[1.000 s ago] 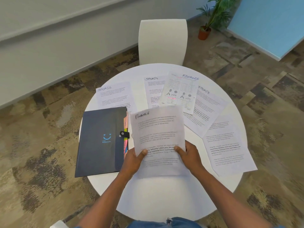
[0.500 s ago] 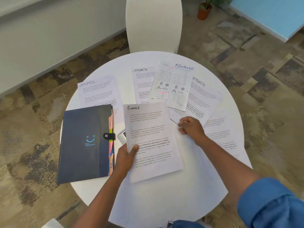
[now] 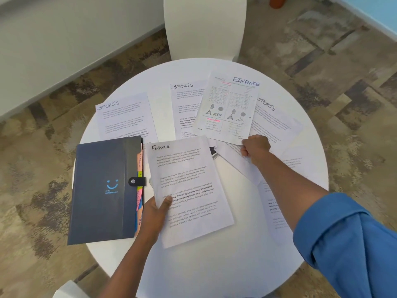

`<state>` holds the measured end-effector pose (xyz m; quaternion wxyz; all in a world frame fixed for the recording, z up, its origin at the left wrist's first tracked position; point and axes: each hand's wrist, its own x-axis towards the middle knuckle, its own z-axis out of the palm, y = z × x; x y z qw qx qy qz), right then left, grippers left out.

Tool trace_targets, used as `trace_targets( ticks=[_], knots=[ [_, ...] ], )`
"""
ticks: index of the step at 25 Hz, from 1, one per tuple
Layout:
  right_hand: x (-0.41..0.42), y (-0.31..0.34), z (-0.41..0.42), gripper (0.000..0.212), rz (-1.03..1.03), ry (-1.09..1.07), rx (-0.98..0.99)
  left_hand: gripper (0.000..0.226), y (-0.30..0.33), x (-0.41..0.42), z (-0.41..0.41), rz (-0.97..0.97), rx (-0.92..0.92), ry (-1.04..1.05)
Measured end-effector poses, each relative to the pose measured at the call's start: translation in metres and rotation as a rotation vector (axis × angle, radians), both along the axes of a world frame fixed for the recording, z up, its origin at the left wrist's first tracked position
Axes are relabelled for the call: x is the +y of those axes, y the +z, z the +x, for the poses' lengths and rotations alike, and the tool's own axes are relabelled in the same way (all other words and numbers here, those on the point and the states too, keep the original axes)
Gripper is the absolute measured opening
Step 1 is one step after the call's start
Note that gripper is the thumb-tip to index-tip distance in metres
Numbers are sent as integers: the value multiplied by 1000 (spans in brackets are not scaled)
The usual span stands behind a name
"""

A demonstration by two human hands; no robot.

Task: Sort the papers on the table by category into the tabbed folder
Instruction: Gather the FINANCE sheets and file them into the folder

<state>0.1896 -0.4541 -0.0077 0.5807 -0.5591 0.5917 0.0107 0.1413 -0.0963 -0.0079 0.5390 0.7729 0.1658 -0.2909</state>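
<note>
My left hand (image 3: pixel 155 214) grips the lower left edge of a text sheet headed FINANCE (image 3: pixel 189 190), held just above the round white table (image 3: pixel 204 276). My right hand (image 3: pixel 255 148) pinches the bottom right corner of a second FINANCE sheet with diagrams (image 3: pixel 227 108) at the far middle. The dark tabbed folder (image 3: pixel 103 190) lies closed on the left, snap strap fastened, coloured tabs showing along its right edge. Three sheets headed SPORTS lie flat: one far left (image 3: pixel 122 119), one in the middle (image 3: pixel 187 108), one at the right (image 3: pixel 277 123), the last two partly covered.
More printed sheets (image 3: pixel 272 203) lie under my right forearm at the table's right side. A small dark object (image 3: pixel 214 152) peeks out between the papers. A white chair (image 3: pixel 204 26) stands behind the table. Patterned carpet surrounds it.
My right hand let go of the text FINANCE sheet, reached forward and closed on the diagram FINANCE sheet's corner. My left hand keeps holding the text sheet alone.
</note>
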Motion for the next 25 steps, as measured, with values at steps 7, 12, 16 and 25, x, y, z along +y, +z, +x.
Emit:
trace_targets(
  ticks=[7, 12, 16, 25],
  knots=[
    [2, 30, -40, 17, -176, -39, -164, 14, 2, 4, 8, -47, 3, -13],
    [6, 61, -89, 18, -175, -123, -319, 19, 13, 9, 4, -109, -2, -52],
    [9, 81, -122, 17, -211, -217, -416, 22, 20, 16, -5, -121, 1, -73],
    [75, 76, -176, 14, -119, 36, -423, 27, 38, 21, -16, -179, -9, -76]
  ],
)
